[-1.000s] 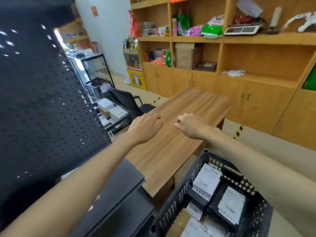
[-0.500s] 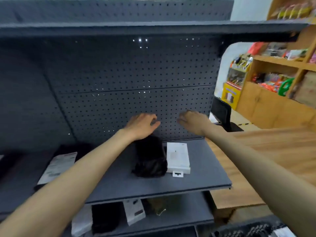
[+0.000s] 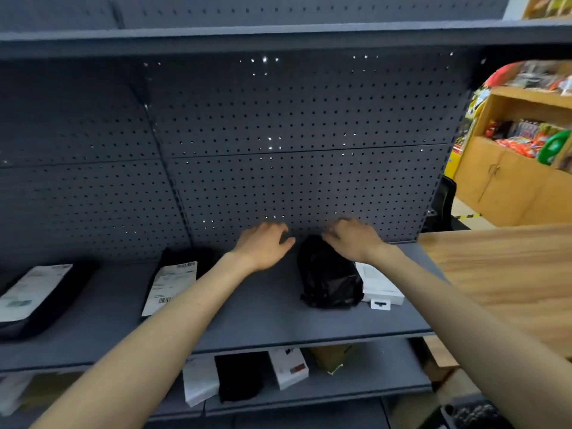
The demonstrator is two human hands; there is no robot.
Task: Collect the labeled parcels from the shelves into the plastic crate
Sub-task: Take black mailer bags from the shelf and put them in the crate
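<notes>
I face a dark grey shelf (image 3: 266,323) with a pegboard back. My left hand (image 3: 263,244) hovers above it with relaxed fingers, just left of a black plastic-wrapped parcel (image 3: 329,278). My right hand (image 3: 353,238) reaches over that parcel's far end, fingers loosely bent; contact is unclear. A white flat box (image 3: 382,286) lies against the black parcel's right side. Further left lie a black parcel with a white shipping label (image 3: 171,286) and another labelled parcel (image 3: 31,292). Only a dark corner of the plastic crate (image 3: 476,414) shows at bottom right.
A lower shelf (image 3: 365,382) holds white boxes (image 3: 288,368), a black packet (image 3: 240,379) and a brown box (image 3: 331,357). A wooden table (image 3: 507,274) stands to the right, with wooden cabinets of goods (image 3: 520,187) behind it.
The view swung left from the table and crate to the shelf. Both hands moved down toward the black parcel; the right hand now sits over its far end.
</notes>
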